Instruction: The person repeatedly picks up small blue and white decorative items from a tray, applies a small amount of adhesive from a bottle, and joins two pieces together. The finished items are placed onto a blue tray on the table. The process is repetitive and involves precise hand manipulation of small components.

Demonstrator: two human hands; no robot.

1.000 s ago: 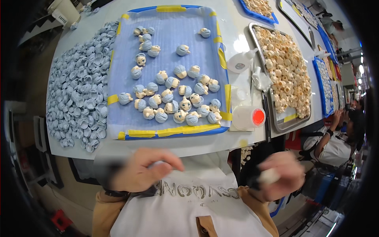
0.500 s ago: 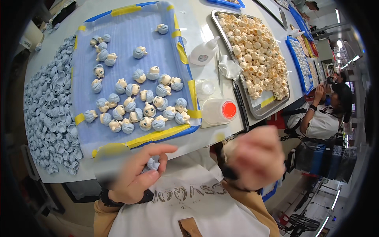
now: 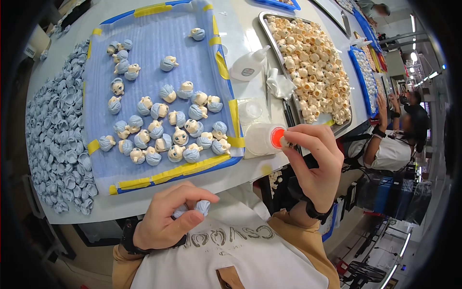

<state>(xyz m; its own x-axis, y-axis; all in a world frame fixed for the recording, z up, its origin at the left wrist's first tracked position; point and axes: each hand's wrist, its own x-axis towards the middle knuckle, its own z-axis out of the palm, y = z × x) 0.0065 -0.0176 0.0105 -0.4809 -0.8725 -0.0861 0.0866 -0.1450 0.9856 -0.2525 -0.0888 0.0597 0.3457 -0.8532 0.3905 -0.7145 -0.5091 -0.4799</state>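
The left hand (image 3: 166, 221) pinches one pale blue hair piece (image 3: 202, 207) near the body, while the right hand (image 3: 315, 161) grips one small cream head (image 3: 287, 142) against one red-capped bottle (image 3: 263, 138).

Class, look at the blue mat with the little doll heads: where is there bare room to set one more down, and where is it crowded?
Free: the mat's far stretch, between the top yellow tape and the scattered heads, and its near strip by the front tape. Crowded: the doll heads bunched at the middle, the pile of blue hair pieces left, the tray of bare heads right.

I count one squeeze bottle (image 3: 246, 65), one metal tray (image 3: 267, 21) of bare heads, one red-capped jar (image 3: 263, 138), two blue mats.
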